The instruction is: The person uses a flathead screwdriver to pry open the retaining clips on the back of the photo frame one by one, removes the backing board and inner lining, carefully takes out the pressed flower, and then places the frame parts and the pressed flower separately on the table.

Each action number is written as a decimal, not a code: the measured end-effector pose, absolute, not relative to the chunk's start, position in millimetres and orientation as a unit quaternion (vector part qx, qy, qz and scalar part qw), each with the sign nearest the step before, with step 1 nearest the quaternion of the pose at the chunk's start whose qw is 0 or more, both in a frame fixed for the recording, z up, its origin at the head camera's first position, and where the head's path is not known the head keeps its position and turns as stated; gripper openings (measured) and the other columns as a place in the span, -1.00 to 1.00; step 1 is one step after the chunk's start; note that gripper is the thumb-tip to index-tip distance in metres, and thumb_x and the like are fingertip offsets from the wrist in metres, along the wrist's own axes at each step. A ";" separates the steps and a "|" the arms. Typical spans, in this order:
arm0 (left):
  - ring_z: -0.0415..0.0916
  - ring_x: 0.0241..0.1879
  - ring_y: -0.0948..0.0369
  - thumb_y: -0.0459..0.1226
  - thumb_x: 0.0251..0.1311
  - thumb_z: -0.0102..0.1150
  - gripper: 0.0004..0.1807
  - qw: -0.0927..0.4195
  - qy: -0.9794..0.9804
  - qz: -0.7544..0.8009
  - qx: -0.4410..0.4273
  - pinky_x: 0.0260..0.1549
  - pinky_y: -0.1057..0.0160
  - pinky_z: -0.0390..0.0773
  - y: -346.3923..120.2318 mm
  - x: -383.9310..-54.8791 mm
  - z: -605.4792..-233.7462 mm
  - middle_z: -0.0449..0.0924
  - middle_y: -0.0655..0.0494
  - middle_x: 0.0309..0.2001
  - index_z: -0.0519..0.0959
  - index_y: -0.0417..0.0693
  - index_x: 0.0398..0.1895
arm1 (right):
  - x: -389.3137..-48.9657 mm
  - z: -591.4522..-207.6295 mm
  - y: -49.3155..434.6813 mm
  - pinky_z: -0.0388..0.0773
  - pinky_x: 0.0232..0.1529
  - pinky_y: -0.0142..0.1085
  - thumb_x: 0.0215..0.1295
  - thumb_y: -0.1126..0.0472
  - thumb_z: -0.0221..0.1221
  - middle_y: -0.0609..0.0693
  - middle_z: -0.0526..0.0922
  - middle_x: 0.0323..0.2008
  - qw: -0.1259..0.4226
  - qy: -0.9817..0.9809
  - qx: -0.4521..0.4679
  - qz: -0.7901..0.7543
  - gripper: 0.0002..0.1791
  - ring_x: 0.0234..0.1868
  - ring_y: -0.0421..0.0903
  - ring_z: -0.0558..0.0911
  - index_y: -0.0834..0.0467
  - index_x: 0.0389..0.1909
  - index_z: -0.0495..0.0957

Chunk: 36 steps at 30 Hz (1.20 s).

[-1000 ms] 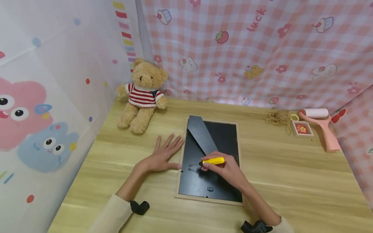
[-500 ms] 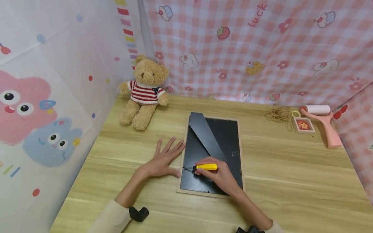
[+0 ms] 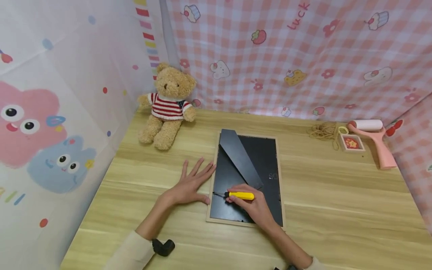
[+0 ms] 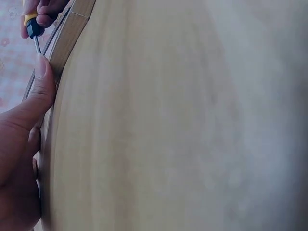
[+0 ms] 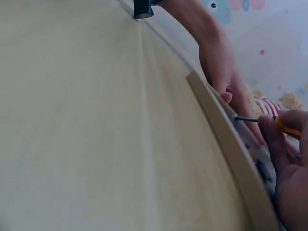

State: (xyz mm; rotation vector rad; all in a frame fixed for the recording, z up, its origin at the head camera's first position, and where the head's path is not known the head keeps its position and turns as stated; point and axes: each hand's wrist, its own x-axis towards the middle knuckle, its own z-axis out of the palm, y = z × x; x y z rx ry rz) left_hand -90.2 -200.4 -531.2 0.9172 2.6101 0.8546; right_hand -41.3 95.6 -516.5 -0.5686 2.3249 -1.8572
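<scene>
A picture frame (image 3: 209,210) with a light wood rim lies face down on the table, its black backing (image 3: 229,208) up. A dark grey stand leg (image 3: 240,157) slants across that backing. My right hand (image 3: 257,208) pinches a screwdriver (image 3: 241,195) with a yellow handle. The screwdriver's thin shaft points left, its tip at a small dark tab (image 3: 213,192) by the frame's left edge. With fingers spread, my left hand (image 3: 189,187) rests on the table, its thumb and fingertips against the frame's left side. In the left wrist view the thumb (image 4: 41,82) lies along the wooden rim.
A teddy bear (image 3: 168,108) in a striped shirt sits at the back left. At the back right are a bundle of twine (image 3: 323,132), a yellow ring (image 3: 343,130), a small box (image 3: 351,143) and a pink-handled roller (image 3: 379,142). Patterned curtains (image 3: 270,56) border the table.
My right hand has moved the screwdriver left, from over the middle of the backing to the frame's left edge. In the last half second it barely moves. My left hand stays beside the frame.
</scene>
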 end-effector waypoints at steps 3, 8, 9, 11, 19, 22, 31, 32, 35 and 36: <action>-0.54 0.80 -0.12 0.58 0.09 0.03 0.38 0.122 0.894 0.295 0.314 0.53 -0.42 -0.78 -199.1 -90.7 -533.1 -0.17 0.01 0.82 -0.09 0.03 0.84 | -46.8 -511.0 94.6 0.69 0.09 -0.44 0.44 0.33 0.42 0.05 0.85 0.00 0.054 0.775 -0.206 -0.595 -0.75 0.05 -0.18 0.78 0.19 0.09 0.84; -0.53 0.80 -0.13 0.63 0.06 -0.08 0.40 0.117 0.895 0.294 0.315 0.53 -0.42 -0.78 -198.8 -90.2 -534.0 -0.17 0.01 0.82 -0.08 0.03 0.84 | -60.2 -490.8 88.3 0.72 -0.09 -0.41 0.41 0.28 0.47 0.01 0.86 -0.09 0.062 0.799 -0.239 -0.548 -0.79 -0.11 -0.21 0.78 0.19 0.01 0.85; -0.53 0.80 -0.13 0.63 0.06 -0.09 0.40 0.116 0.894 0.295 0.316 0.53 -0.42 -0.78 -198.8 -89.9 -533.7 -0.16 0.00 0.82 -0.08 0.03 0.84 | -62.4 -487.5 87.3 0.72 -0.13 -0.40 0.42 0.28 0.46 0.01 0.86 -0.10 0.067 0.800 -0.246 -0.542 -0.80 -0.15 -0.22 0.78 0.20 0.01 0.85; -0.53 0.80 -0.13 0.64 0.05 -0.11 0.40 0.116 0.894 0.294 0.316 0.53 -0.42 -0.78 -198.7 -89.7 -533.5 -0.17 0.00 0.82 -0.08 0.03 0.84 | -66.3 -481.3 85.6 0.73 -0.19 -0.40 0.43 0.29 0.45 0.02 0.85 -0.13 0.080 0.801 -0.254 -0.536 -0.81 -0.20 -0.25 0.78 0.23 0.00 0.84; -0.57 0.80 -0.10 0.65 0.02 -0.14 0.42 0.128 0.896 0.291 0.309 0.53 -0.41 -0.80 -197.8 -90.4 -532.6 -0.20 0.02 0.83 -0.10 0.05 0.84 | -76.4 -465.1 76.1 0.77 -0.17 -0.41 0.47 0.32 0.41 0.09 0.84 -0.18 0.125 0.801 -0.268 -0.520 -0.84 -0.25 -0.22 0.83 0.32 -0.05 0.78; -0.58 0.80 -0.10 0.64 0.02 -0.09 0.42 0.132 0.895 0.295 0.308 0.53 -0.41 -0.80 -197.3 -90.7 -530.9 -0.21 0.03 0.83 -0.10 0.05 0.84 | -78.3 -458.7 69.4 0.76 -0.19 -0.42 0.47 0.33 0.40 0.11 0.85 -0.20 0.128 0.812 -0.276 -0.498 -0.87 -0.28 -0.20 0.83 0.31 -0.07 0.74; -0.57 0.80 -0.11 0.60 0.04 -0.03 0.40 0.131 0.892 0.300 0.312 0.53 -0.40 -0.81 -196.0 -91.3 -527.6 -0.20 0.01 0.83 -0.08 0.03 0.84 | -78.6 -441.0 53.6 0.70 -0.28 -0.49 0.46 0.35 0.39 0.11 0.77 -0.25 0.110 0.853 -0.314 -0.403 -0.90 -0.32 -0.09 0.81 0.34 -0.15 0.76; -0.57 0.80 -0.11 0.60 0.05 -0.03 0.40 0.131 0.891 0.301 0.313 0.53 -0.41 -0.81 -196.0 -91.3 -527.9 -0.19 0.00 0.83 -0.08 0.02 0.84 | -78.8 -440.0 53.4 0.71 -0.27 -0.50 0.46 0.36 0.39 0.12 0.77 -0.24 0.114 0.852 -0.314 -0.403 -0.91 -0.31 -0.09 0.82 0.34 -0.15 0.76; -0.56 0.80 -0.12 0.58 0.08 0.03 0.39 0.129 0.890 0.307 0.313 0.52 -0.41 -0.80 -197.4 -90.2 -529.1 -0.18 -0.02 0.83 -0.07 0.01 0.84 | -81.0 -437.1 56.5 0.71 -0.27 -0.48 0.48 0.32 0.39 0.11 0.80 -0.25 0.131 0.844 -0.312 -0.416 -0.86 -0.33 -0.11 0.81 0.35 -0.10 0.77; -0.55 0.80 -0.13 0.56 0.11 0.08 0.37 0.128 0.889 0.311 0.312 0.52 -0.42 -0.80 -198.2 -88.9 -528.7 -0.16 -0.04 0.82 -0.05 -0.01 0.83 | -82.0 -435.5 58.9 0.72 -0.27 -0.47 0.49 0.30 0.40 0.10 0.81 -0.25 0.132 0.841 -0.308 -0.425 -0.85 -0.34 -0.13 0.81 0.33 -0.09 0.77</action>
